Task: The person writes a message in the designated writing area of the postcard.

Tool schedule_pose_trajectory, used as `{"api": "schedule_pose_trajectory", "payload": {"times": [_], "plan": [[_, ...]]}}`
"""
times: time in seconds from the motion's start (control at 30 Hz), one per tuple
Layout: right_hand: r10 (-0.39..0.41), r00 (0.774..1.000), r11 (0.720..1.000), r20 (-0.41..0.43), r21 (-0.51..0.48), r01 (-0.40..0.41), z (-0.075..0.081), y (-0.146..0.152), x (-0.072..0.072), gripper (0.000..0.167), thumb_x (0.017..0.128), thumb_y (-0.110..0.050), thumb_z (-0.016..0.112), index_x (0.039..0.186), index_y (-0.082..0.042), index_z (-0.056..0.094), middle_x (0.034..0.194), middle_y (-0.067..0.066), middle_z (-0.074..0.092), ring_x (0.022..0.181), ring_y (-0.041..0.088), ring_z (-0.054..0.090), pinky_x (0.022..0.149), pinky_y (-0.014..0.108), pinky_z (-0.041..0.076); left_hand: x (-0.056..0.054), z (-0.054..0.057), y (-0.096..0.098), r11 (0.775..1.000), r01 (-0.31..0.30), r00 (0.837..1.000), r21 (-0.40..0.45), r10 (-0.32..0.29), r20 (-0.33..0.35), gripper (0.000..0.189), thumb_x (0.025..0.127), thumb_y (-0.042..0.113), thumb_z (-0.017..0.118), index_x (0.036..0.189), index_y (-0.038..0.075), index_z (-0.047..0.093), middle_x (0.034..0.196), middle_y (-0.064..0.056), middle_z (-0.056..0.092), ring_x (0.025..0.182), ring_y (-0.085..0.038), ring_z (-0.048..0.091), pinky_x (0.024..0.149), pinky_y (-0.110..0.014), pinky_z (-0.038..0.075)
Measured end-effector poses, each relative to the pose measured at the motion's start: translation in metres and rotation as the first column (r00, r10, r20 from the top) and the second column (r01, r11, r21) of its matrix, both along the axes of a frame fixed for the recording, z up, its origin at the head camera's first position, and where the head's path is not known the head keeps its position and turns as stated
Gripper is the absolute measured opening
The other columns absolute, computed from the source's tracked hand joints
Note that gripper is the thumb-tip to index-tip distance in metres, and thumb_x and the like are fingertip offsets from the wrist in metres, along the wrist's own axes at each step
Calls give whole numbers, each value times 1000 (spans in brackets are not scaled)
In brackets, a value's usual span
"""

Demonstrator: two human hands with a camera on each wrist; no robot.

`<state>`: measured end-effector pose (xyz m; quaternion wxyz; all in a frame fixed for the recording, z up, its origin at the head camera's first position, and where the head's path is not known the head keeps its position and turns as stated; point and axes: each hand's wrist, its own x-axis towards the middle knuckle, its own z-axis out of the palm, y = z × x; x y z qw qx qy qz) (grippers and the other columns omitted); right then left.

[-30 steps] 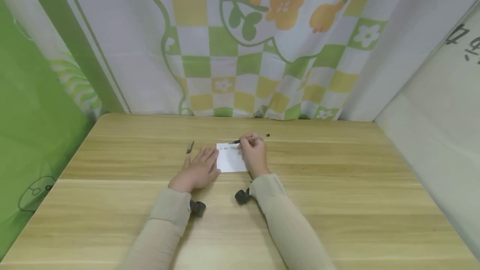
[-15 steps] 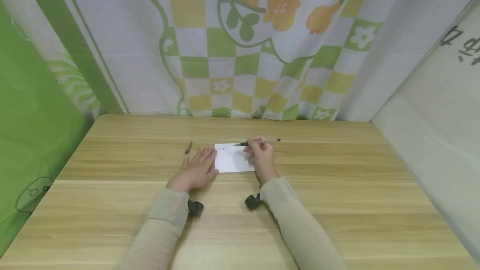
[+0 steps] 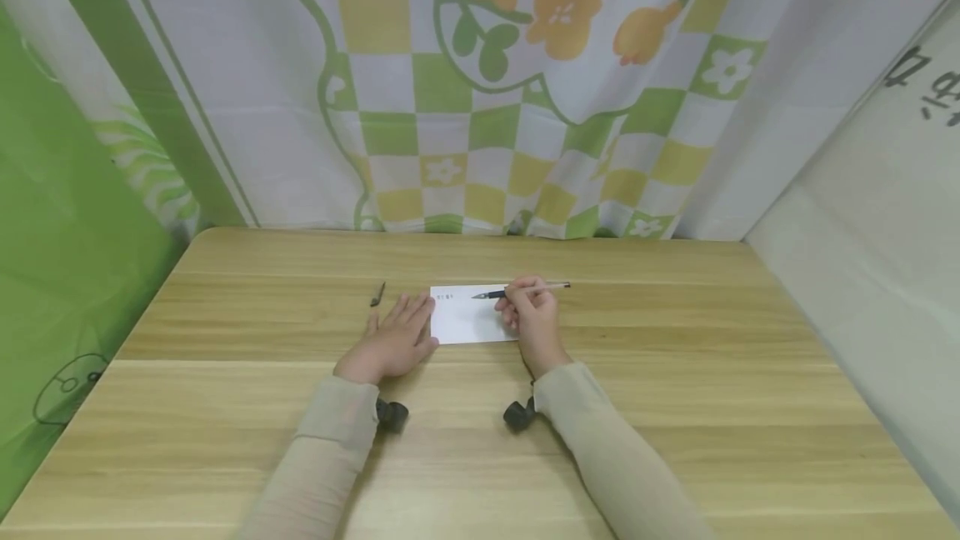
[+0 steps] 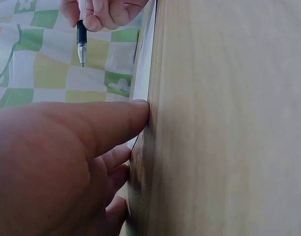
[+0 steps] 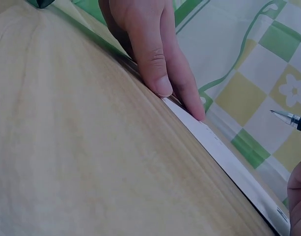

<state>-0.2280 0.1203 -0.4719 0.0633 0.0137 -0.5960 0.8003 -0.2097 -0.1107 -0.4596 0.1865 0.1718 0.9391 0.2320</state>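
Observation:
A white sheet of paper (image 3: 467,323) lies on the wooden table, with a short line of small dark handwriting (image 3: 445,297) near its upper left corner. My left hand (image 3: 390,347) rests beside it with fingers extended, thumb and fingertips on its left edge. Over the paper's right side, my right hand (image 3: 537,322) pinches a gel pen (image 4: 81,37) with a clear barrel and black grip. The pen's tip (image 5: 278,114) points left and is raised off the sheet in both wrist views. The right hand hides the paper's right edge in the head view.
A dark pen cap (image 3: 378,294) lies on the table (image 3: 675,373) just beyond the left hand. A checked, flowered curtain (image 3: 495,132) hangs along the far edge. Green cloth (image 3: 75,215) stands at the left and a pale sheet with large dark characters (image 3: 870,190) at the right.
My right hand has moved right with the pen, uncovering more of the paper. The pen now lies closer to level, its rear end further right. My left hand has stayed in place.

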Motion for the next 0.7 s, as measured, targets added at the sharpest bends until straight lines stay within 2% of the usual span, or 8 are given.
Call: {"api": "schedule_pose_trajectory", "payload": {"times": [0.2, 0.43, 0.57, 0.7], "plan": [[9, 1000, 1000, 13, -27, -9, 0, 1, 2, 7, 98, -4, 51, 91, -6, 49, 66, 5, 62, 49, 8, 49, 44, 16, 37, 0, 0, 1, 1000, 0, 1000, -5, 0, 5, 72, 108, 41, 42, 164, 11, 8, 170, -5, -3, 155, -33, -9, 115, -69, -12], [-7, 1000, 1000, 14, -14, 7, 0, 0, 1, 9, 98, -6, 51, 90, -6, 52, 66, 5, 63, 50, 9, 49, 44, 17, 38, 1, 3, 0, 1000, 0, 1000, 2, 0, 3, 75, 107, 41, 45, 164, 11, 7, 170, -8, -2, 155, -34, -9, 115, -70, -12], [-11, 1000, 1000, 22, -9, 12, -2, -1, -1, 8, 98, -6, 52, 90, -6, 52, 66, 6, 62, 51, 8, 50, 45, 16, 39, 3, 12, 1, 1000, -5, 1000, 19, 5, 5, 73, 107, 36, 47, 164, 9, 9, 170, -11, 2, 155, -37, -5, 115, -70, -9], [-17, 1000, 1000, 25, 3, 17, -1, -1, -2, 8, 98, -5, 52, 90, -5, 53, 66, 5, 62, 51, 8, 50, 45, 16, 40, 5, 24, 2, 998, -29, 999, 60, 30, -23, 67, 107, 29, 45, 163, 7, 14, 168, -15, 14, 154, -42, 7, 116, -72, -2]]}}
